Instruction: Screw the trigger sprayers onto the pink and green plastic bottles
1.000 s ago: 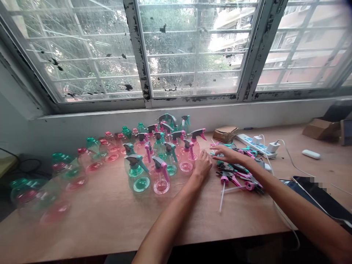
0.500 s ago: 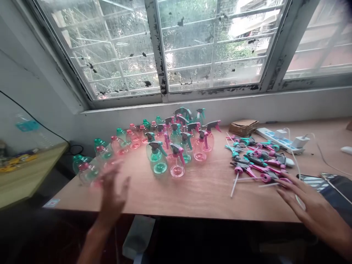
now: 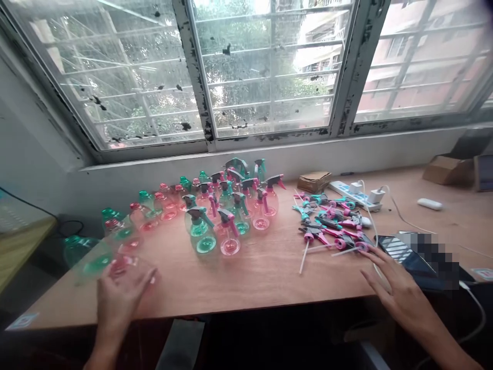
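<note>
My left hand (image 3: 119,298) is curled around a clear pink spray bottle (image 3: 133,264) without a head, at the front left of the table; the fingers partly hide it. Beside it stand more open-necked bottles, among them a green bottle (image 3: 82,254). My right hand (image 3: 396,282) is spread, its fingertips at a pink collar (image 3: 362,246) on the near edge of a pile of trigger spray heads (image 3: 327,221). Thin white dip tubes (image 3: 304,257) stick out of that pile. Between my hands is a group of bottles with heads on, such as a pink spray bottle (image 3: 230,239) in front.
A power strip (image 3: 354,194) with plugs and white cables lies behind the pile, near a crumpled brown box (image 3: 314,181). Right of my right hand is a dark phone or tablet (image 3: 408,262). The table's front edge (image 3: 250,308) runs below; a window (image 3: 265,67) rises behind.
The view has swung right. My left hand, blurred and apart from the bottles before, has come around a pink bottle. My right hand stays at the spray heads.
</note>
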Demonstrator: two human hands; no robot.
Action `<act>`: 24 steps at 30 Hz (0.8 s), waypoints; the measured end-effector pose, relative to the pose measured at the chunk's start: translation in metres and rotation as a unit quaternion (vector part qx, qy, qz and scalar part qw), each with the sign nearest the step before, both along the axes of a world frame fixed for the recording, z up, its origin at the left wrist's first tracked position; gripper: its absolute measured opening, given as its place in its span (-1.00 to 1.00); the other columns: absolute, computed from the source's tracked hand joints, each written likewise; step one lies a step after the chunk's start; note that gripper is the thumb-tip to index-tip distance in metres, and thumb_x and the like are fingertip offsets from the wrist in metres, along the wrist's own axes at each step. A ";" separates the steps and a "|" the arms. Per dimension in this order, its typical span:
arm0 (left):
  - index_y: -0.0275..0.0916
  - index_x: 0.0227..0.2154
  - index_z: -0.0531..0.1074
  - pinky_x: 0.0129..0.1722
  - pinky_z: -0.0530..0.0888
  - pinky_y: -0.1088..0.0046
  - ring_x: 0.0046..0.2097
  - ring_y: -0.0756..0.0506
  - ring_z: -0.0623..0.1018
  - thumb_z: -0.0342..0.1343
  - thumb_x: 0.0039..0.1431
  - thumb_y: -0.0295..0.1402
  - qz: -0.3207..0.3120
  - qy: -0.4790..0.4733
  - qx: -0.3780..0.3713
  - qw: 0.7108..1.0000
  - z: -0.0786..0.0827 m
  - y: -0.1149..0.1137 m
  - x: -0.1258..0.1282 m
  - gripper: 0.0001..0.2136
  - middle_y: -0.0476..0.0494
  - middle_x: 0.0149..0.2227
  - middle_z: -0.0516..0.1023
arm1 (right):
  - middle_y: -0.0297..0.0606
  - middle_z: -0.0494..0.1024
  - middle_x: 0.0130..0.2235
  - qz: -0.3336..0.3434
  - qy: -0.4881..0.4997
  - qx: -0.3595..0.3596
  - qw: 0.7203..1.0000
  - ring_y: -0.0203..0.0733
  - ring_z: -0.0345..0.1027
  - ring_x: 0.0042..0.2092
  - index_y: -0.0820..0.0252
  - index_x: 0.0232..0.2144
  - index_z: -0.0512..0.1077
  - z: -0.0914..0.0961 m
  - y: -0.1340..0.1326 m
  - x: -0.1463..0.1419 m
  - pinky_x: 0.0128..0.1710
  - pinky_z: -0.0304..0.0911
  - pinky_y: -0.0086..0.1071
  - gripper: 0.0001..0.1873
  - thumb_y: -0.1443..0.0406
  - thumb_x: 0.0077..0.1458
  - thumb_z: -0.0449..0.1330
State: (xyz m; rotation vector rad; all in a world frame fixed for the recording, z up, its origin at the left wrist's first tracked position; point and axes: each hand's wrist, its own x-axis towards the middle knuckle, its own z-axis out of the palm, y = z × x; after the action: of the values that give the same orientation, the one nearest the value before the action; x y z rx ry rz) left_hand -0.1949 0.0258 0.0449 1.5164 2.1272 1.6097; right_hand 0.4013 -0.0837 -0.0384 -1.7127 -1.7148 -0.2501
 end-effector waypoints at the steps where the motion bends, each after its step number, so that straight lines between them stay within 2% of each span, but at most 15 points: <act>1: -0.23 0.09 0.28 0.05 0.51 -0.08 0.11 -0.47 0.48 0.44 -0.35 -0.07 -0.038 -0.043 0.002 0.998 -0.009 -0.013 0.017 -0.14 -0.27 0.07 0.48 | -0.01 0.35 0.25 0.003 -0.019 -0.006 1.000 0.23 0.14 0.30 0.14 0.19 0.25 -0.004 0.005 0.004 0.25 0.12 0.15 -0.52 0.12 0.31 -0.05; 3: -0.17 0.15 0.20 0.10 0.50 0.00 0.10 -0.39 0.53 0.41 -0.23 -0.08 -0.107 -0.111 -0.017 0.988 -0.027 -0.040 0.053 -0.16 -0.27 0.14 0.45 | 0.01 0.39 0.23 -0.005 -0.055 -0.012 0.998 0.20 0.18 0.29 0.19 0.19 0.26 -0.011 0.018 0.012 0.24 0.15 0.13 -0.54 0.18 0.32 -0.08; 4: -0.16 0.14 0.24 0.09 0.51 0.00 0.06 -0.38 0.56 0.40 -0.21 -0.07 -0.104 -0.116 -0.045 0.987 -0.033 -0.053 0.070 -0.18 -0.25 0.08 0.51 | 0.04 0.41 0.21 -0.027 -0.078 -0.008 0.997 0.20 0.22 0.27 0.23 0.18 0.28 -0.014 0.025 0.016 0.22 0.15 0.14 -0.54 0.22 0.32 -0.11; 5: -0.14 0.13 0.26 0.09 0.50 -0.03 0.05 -0.39 0.57 0.39 -0.19 -0.05 -0.107 -0.114 -0.072 0.985 -0.038 -0.063 0.086 -0.21 -0.23 0.03 0.55 | 0.08 0.41 0.21 -0.051 -0.104 -0.013 0.993 0.22 0.25 0.25 0.27 0.16 0.30 -0.016 0.031 0.019 0.21 0.16 0.15 -0.55 0.25 0.31 -0.12; 7: -0.12 0.14 0.26 0.09 0.50 -0.01 0.07 -0.39 0.57 0.38 -0.19 -0.02 -0.172 -0.119 -0.095 0.973 -0.042 -0.074 0.111 -0.20 -0.19 0.02 0.57 | 0.16 0.44 0.17 -0.090 -0.140 -0.028 0.986 0.25 0.32 0.19 0.33 0.11 0.36 -0.017 0.044 0.024 0.13 0.25 0.14 -0.56 0.29 0.30 -0.10; 10: -0.17 0.12 0.29 0.12 0.48 0.00 0.08 -0.40 0.56 0.40 -0.18 -0.06 -0.263 -0.096 -0.137 0.950 -0.040 -0.066 0.133 -0.23 -0.23 0.02 0.59 | 0.15 0.53 0.08 -0.106 -0.162 -0.053 0.980 0.26 0.42 0.08 0.34 0.08 0.41 -0.015 0.055 0.028 -0.06 0.38 0.07 -0.57 0.33 0.28 -0.08; 13: -0.22 0.15 0.23 0.14 0.45 0.02 0.09 -0.38 0.56 0.42 -0.15 -0.14 -0.343 -0.063 -0.159 0.924 -0.038 -0.044 0.150 -0.21 -0.30 0.05 0.55 | 0.12 0.59 -0.02 -0.097 -0.160 -0.065 0.980 0.25 0.44 0.02 0.34 0.06 0.43 -0.008 0.057 0.029 -0.13 0.38 0.01 -0.58 0.33 0.26 -0.06; 16: -0.19 0.19 0.18 0.17 0.41 0.01 0.15 -0.36 0.50 0.42 -0.09 -0.18 -0.390 -0.001 -0.109 0.914 -0.039 -0.026 0.172 -0.21 -0.31 0.11 0.47 | 0.10 0.63 -0.12 -0.093 -0.140 -0.044 0.985 0.25 0.46 -0.05 0.34 0.09 0.40 0.005 0.053 0.028 -0.12 0.34 0.03 -0.55 0.22 0.29 -0.04; 18: -0.10 0.24 0.11 0.21 0.37 -0.02 0.23 -0.34 0.40 0.38 0.00 -0.20 -0.378 0.061 -0.047 0.922 -0.040 -0.021 0.188 -0.22 -0.28 0.18 0.35 | 0.07 0.63 -0.13 -0.085 -0.115 0.007 0.990 0.25 0.46 -0.08 0.32 0.06 0.42 0.018 0.047 0.023 -0.07 0.29 0.07 -0.53 0.13 0.31 -0.03; 21: -0.03 0.27 0.09 0.24 0.33 -0.06 0.30 -0.36 0.26 0.38 0.03 -0.24 -0.374 0.147 0.000 0.916 -0.042 -0.020 0.206 -0.21 -0.26 0.23 0.22 | 0.00 0.61 -0.12 -0.035 -0.040 0.098 0.994 0.17 0.46 -0.06 0.24 -0.04 0.48 0.041 0.031 0.002 0.02 0.25 0.02 -0.62 0.14 0.31 0.02; 22: -0.01 0.27 0.08 0.23 0.35 -0.05 0.31 -0.36 0.25 0.37 0.04 -0.25 -0.381 0.160 0.003 0.911 -0.042 -0.020 0.209 -0.22 -0.27 0.23 0.20 | -0.04 0.61 -0.15 -0.003 -0.017 0.100 0.995 0.14 0.46 -0.08 0.20 -0.03 0.48 0.048 0.024 -0.007 0.01 0.26 -0.01 -0.65 0.16 0.30 0.04; 24: -0.01 0.29 0.04 0.21 0.39 0.00 0.31 -0.34 0.25 0.33 0.10 -0.28 -0.385 0.163 0.007 0.909 -0.044 -0.022 0.211 -0.24 -0.28 0.24 0.16 | -0.15 0.63 -0.20 0.100 0.026 0.038 0.994 0.07 0.50 -0.14 0.09 0.00 0.48 0.060 0.009 -0.028 -0.09 0.34 -0.12 -0.69 0.21 0.30 0.05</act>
State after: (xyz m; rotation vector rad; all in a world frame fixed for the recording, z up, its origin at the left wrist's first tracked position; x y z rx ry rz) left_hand 0.0165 0.0037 0.0011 2.3426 1.2915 1.1313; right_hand 0.3737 -0.0744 0.0220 -1.4677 -1.8002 -0.1758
